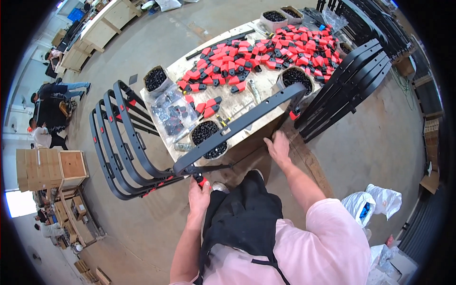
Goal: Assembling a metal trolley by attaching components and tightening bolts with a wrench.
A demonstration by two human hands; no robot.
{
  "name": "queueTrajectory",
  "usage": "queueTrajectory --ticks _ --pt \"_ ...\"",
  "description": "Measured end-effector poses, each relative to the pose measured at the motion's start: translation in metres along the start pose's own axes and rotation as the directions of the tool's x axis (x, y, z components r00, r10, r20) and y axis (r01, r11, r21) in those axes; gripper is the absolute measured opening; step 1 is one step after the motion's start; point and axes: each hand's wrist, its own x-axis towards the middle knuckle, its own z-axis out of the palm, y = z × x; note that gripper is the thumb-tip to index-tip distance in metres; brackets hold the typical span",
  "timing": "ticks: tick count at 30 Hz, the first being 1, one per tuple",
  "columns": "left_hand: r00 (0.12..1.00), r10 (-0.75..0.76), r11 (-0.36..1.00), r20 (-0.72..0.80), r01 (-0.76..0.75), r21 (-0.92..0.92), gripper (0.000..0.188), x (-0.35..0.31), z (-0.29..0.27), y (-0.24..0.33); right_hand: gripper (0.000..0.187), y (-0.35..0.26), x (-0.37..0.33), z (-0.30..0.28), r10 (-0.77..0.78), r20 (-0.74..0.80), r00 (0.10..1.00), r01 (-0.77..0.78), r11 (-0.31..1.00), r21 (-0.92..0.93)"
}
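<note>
A black U-shaped metal frame (242, 124) stands in front of me, its long curved bar crossing the near side of the worktable. My left hand (198, 195) is closed round a red and black plastic piece (201, 180) just under the bar's left bend. Another red and black piece (294, 115) sits below the bar's right bend. My right hand (279, 146) is beside the table's near edge, below the bar, with thumb and fingers apart and nothing visible in it. Its fingertips are partly turned away.
Many red and black pieces (228, 59) are heaped on the wooden table (256, 107), among tubs of small black parts (209, 137). Similar frames stand at left (128, 147) and right (342, 95). White bags (358, 204) lie on the floor at right. Other people (61, 90) are far left.
</note>
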Motion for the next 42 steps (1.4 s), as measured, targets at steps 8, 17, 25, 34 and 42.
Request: queueTrajectory --ticks 8,17,25,34,42 --pt "0.999 -0.006 1.000 -0.032 0.006 0.006 0.058 -0.002 0.003 0.018 0.060 -0.023 0.001 -0.031 -0.218 0.763 0.608 -0.793 -0.139 0.593" --pt "0.996 0.013 0.999 -0.089 -0.009 0.038 0.059 -0.004 0.014 0.031 0.091 -0.011 0.088 -0.017 0.485 0.468 0.738 -0.620 0.762 0.188" --pt "0.985 -0.120 0.993 -0.126 0.118 -0.028 0.058 0.001 0.020 0.009 0.090 -0.022 0.079 -0.018 0.307 0.183 0.934 -0.269 0.941 -0.204" --pt "0.992 -0.125 0.989 -0.030 0.127 0.075 0.062 0.000 0.017 0.011 0.089 -0.033 0.096 -0.013 0.436 0.117 0.892 -0.422 0.898 -0.125" --pt "0.999 -0.031 0.999 0.032 0.030 0.032 0.060 -0.008 0.004 -0.026 0.083 -0.034 0.072 -0.007 0.390 0.138 0.911 -0.346 0.901 -0.262"
